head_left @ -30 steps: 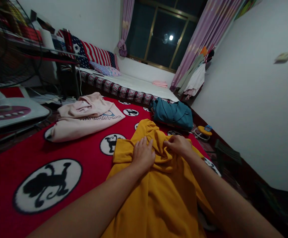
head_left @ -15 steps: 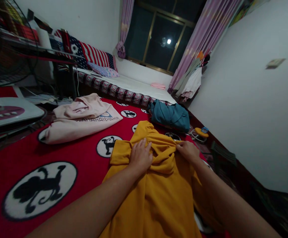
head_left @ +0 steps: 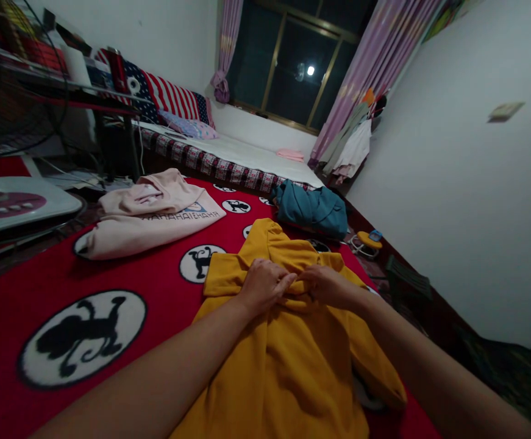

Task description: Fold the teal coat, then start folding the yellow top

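Note:
A mustard-yellow hoodie [head_left: 288,366] lies spread on a red blanket [head_left: 164,311] with black-and-white round prints. Its hood is at the far end and one sleeve trails toward the lower right. My left hand [head_left: 265,283] rests on the cloth just below the hood, its fingers closed on a fold. Beside it, my right hand [head_left: 324,283] pinches the same fabric, and the fingertips of both hands nearly meet. To the left lies a folded pale pink sweatshirt [head_left: 155,213] with dark lettering. Beyond the hood sits a folded teal garment [head_left: 311,210].
A low bed [head_left: 247,149] with a white top runs under the window. At the left stand a cluttered desk [head_left: 96,100] and a fan [head_left: 4,198]. Clothes hang by the curtain [head_left: 361,67]. A yellow stool-like item [head_left: 368,241] is on the floor at right.
My right hand has moved left and inward to meet my left hand, drawing in the neck fabric. The hoodie's right sleeve now shows beneath my right forearm.

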A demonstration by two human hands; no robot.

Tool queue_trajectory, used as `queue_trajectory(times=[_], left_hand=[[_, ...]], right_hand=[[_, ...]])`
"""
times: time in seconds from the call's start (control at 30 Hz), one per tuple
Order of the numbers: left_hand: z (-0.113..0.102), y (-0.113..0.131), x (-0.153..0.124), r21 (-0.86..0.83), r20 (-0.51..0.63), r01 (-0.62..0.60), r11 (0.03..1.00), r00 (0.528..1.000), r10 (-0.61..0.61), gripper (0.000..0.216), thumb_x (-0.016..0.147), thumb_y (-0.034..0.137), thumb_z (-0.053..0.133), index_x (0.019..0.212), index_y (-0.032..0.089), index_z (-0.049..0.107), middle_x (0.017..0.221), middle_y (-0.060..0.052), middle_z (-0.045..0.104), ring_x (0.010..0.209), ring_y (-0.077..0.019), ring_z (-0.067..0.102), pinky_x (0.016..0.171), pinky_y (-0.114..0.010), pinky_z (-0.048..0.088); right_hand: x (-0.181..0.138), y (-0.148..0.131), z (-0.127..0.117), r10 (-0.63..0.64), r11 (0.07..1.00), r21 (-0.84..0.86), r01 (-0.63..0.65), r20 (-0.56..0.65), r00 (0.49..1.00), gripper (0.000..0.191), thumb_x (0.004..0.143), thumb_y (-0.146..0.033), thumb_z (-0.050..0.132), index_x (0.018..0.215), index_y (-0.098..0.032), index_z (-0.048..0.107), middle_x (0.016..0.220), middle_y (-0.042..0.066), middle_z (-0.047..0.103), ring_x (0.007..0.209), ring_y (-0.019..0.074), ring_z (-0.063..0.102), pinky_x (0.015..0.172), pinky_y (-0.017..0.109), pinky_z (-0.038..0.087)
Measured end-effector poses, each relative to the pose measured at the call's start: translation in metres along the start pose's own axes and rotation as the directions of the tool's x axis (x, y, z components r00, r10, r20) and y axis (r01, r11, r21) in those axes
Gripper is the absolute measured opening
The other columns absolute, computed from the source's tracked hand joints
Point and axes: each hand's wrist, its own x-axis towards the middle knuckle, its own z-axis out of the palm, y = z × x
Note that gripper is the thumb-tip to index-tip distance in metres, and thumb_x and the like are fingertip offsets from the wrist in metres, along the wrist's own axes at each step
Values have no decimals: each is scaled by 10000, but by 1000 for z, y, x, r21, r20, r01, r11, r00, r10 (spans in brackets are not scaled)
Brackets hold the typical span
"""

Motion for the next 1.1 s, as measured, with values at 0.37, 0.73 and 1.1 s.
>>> queue_trajectory(times=[0.37,0.73,1.1], left_hand=[[-61,-20,18,-135,399,116,984,916,-53,259,823,355,519,654,163,565,605,28,522,570,-117,455,497,-230,252],[-81,-15,112,227,342,-121,966,939,37,273,758,454,634,822,199,706,718,-6,623,699,-170,547,596,-242,325],[-28,-53,41,265,258,-278,924,943,210,450,803,418,649,1218,254,600,1377,-107,463,1262,-297,424,1056,-448,316]], right_hand=[[-16,21,-20,71,835,549,-33,-47,996,383,772,-504,626,615,-160,565,587,-45,481,555,94,428,528,205,329],[-23,36,-12,417,686,727,-40,-347,840,431,686,-586,643,605,-176,536,536,-26,522,490,99,448,472,219,325],[-31,4,18,91,991,-9,-135,-689,719,172,823,-318,609,941,-194,626,1047,87,637,1010,235,556,900,347,388]])
